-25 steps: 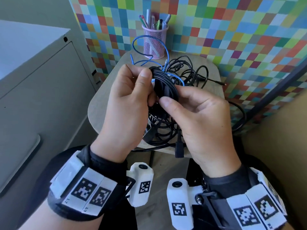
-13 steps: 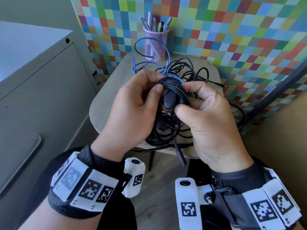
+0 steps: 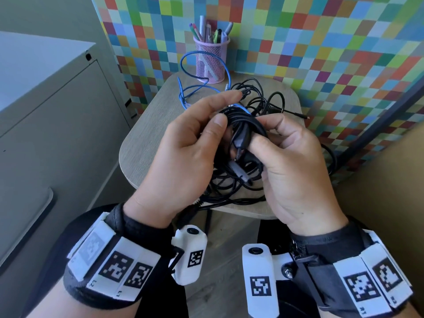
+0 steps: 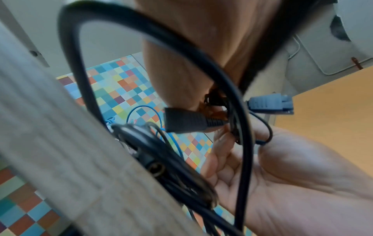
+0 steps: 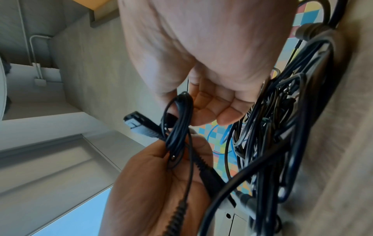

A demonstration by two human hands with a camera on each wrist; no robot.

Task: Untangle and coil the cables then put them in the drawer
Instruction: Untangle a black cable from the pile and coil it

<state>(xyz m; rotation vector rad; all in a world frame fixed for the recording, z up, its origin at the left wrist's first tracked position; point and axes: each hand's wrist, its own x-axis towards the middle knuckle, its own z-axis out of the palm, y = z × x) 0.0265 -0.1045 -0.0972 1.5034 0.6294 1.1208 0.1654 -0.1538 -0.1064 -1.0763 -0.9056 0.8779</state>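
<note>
Cables [image 3: 245, 125]: black bundle lifted above bench [image 3: 146, 143], pinched by left hand [image 3: 183, 154] and right hand [image 3: 296, 166], likely to free a plug; remaining tangle [image 3: 259, 99] on far bench.

Cable tangle [image 3: 254, 104] on table [image 3: 146, 143]; pen cup [image 3: 210, 61] behind it; cabinet [image 3: 52, 115] left of table
</note>
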